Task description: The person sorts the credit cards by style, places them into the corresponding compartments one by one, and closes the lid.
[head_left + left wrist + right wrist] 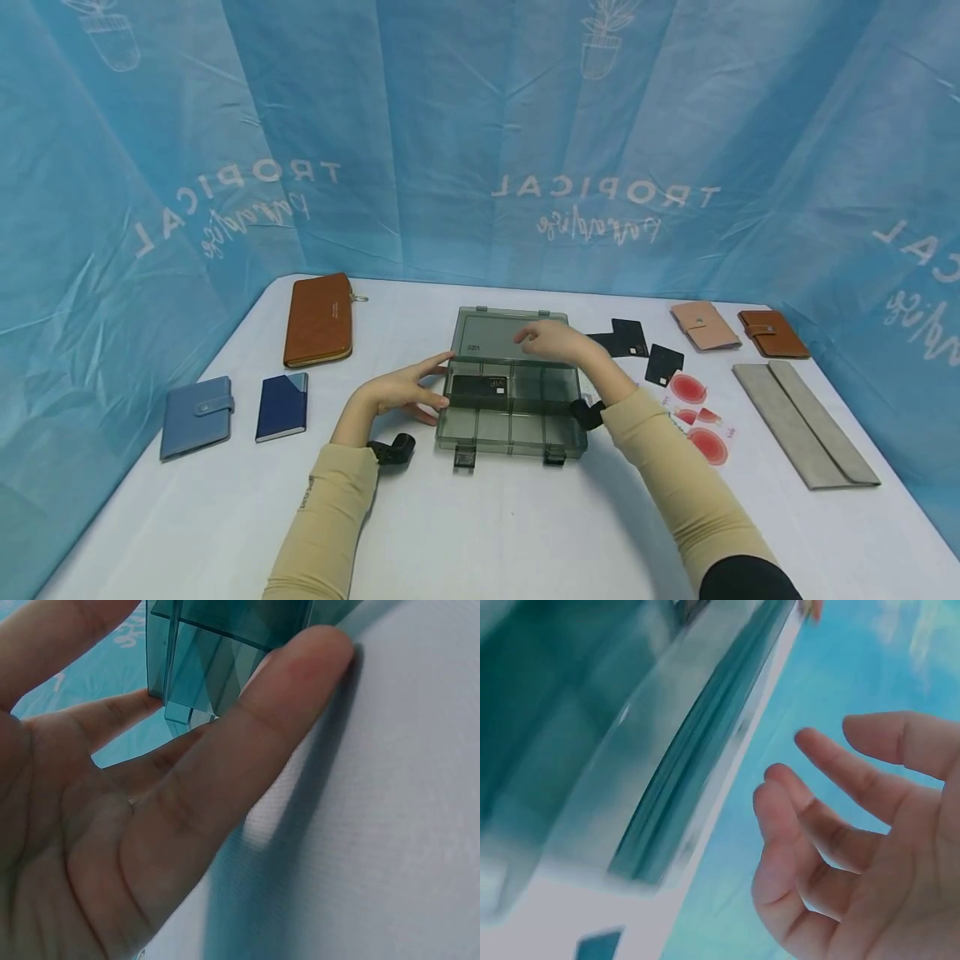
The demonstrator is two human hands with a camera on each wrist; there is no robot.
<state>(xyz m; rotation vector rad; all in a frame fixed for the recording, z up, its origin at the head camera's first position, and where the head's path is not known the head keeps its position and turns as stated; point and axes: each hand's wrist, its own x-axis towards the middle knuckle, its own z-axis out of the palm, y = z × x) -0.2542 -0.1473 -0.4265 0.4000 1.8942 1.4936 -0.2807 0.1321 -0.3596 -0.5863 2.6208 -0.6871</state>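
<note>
A translucent grey-green divided plastic box (491, 427) lies in the middle of the table, its lid (491, 327) folded back at the far side. A black card (474, 388) with "VIP" on it lies in a compartment at upper left. My left hand (396, 390) is at the box's left side, fingers and thumb spread and fairly straight, fingertips right at the wall; the left wrist view shows the thumb (247, 742) along it. Over the lid hangs my right hand (557, 342), fingers loosely bent, nothing between them in the right wrist view.
Black cards (663, 364) and red-and-white fruit-print cards (688, 388) lie right of the box. Further right are a pink wallet (705, 325), a brown wallet (774, 333) and a long grey pouch (806, 425). At left lie a brown zip wallet (318, 321), blue wallet (197, 418) and navy booklet (282, 408).
</note>
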